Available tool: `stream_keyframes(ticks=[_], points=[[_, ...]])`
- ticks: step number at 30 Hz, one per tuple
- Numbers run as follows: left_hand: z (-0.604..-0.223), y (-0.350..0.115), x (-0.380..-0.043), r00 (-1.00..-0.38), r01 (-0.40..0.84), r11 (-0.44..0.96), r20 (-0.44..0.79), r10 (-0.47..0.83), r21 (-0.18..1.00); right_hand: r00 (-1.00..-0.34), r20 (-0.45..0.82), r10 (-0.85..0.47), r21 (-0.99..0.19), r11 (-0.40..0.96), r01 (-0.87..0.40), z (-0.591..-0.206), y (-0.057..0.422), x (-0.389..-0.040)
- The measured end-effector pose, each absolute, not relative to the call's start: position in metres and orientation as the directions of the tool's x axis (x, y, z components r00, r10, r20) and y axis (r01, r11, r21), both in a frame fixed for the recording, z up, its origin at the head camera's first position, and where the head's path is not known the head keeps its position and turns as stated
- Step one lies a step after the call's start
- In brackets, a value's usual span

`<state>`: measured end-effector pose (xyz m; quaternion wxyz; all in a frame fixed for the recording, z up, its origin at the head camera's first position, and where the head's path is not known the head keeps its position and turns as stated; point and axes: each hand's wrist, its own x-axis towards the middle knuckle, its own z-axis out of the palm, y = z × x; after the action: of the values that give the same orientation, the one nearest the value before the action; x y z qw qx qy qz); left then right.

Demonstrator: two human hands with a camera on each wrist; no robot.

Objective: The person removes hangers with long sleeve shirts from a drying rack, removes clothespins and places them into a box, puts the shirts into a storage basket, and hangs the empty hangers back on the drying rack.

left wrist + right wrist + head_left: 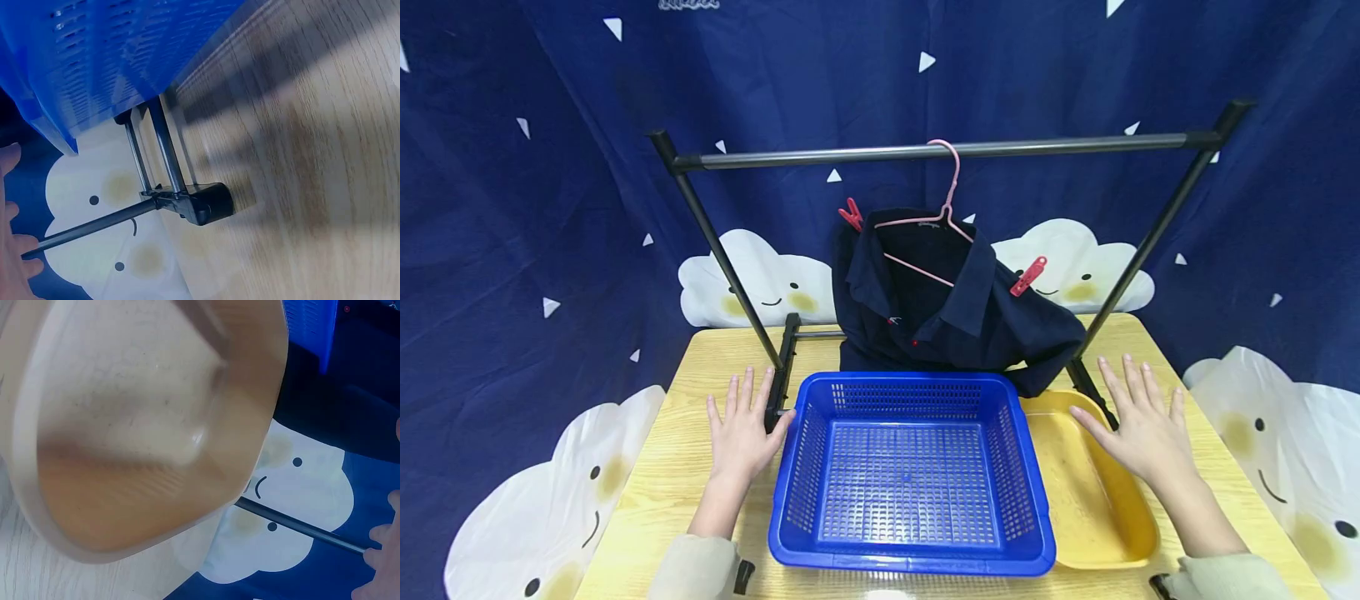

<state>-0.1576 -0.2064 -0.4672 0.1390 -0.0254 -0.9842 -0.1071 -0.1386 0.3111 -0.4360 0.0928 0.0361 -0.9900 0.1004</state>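
Observation:
My left hand point(743, 437), fingers spread and straight, is left of the blue plastic basket point(912, 560), its thumb close to the basket's rim. My right hand point(1142, 433) is spread too, above the right side of a yellow basin point(1075, 492); it holds nothing. Behind the basket a dark navy collared shirt point(970, 325) hangs on a pink hanger point(951, 179) hooked over the rack's bar. One red clothespin point(852, 215) clips the shirt at its left shoulder and another red clothespin point(1028, 277) at its right. Nothing lies in the basket.
A black metal rack point(820, 156) stands on the wooden table point(647, 500), its posts rising left and right behind my hands. The basket overlaps the basin's left edge. A navy curtain point(775, 75) with white clouds surrounds the table.

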Motion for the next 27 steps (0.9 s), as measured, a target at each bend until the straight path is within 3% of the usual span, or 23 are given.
stream_keyframes(ticks=[5,10,14,20,27], points=[[-0.468,-0.211,-0.163,-0.907,0.124,0.963,0.42,0.013,0.239,-0.973,0.222,-0.054,-0.222,0.969,-0.105,-0.434,0.31,-0.141],[-0.47,-0.217,-0.175,-0.765,0.195,0.951,0.644,-0.006,0.24,-0.938,0.343,-0.042,-0.268,0.953,-0.141,-0.426,0.309,-0.147],[-0.467,-0.221,-0.187,-0.688,0.212,0.944,0.724,-0.039,0.253,-0.88,0.475,-0.01,-0.32,0.929,-0.184,-0.414,0.307,-0.153],[-0.458,-0.229,-0.209,-0.7,0.158,0.941,0.706,-0.108,0.3,-0.844,0.534,0.058,-0.384,0.906,-0.181,-0.393,0.297,-0.16],[-0.449,-0.236,-0.227,-0.738,0.11,0.943,0.662,-0.134,0.313,-0.814,0.579,0.043,-0.356,0.912,-0.205,-0.373,0.285,-0.173]])
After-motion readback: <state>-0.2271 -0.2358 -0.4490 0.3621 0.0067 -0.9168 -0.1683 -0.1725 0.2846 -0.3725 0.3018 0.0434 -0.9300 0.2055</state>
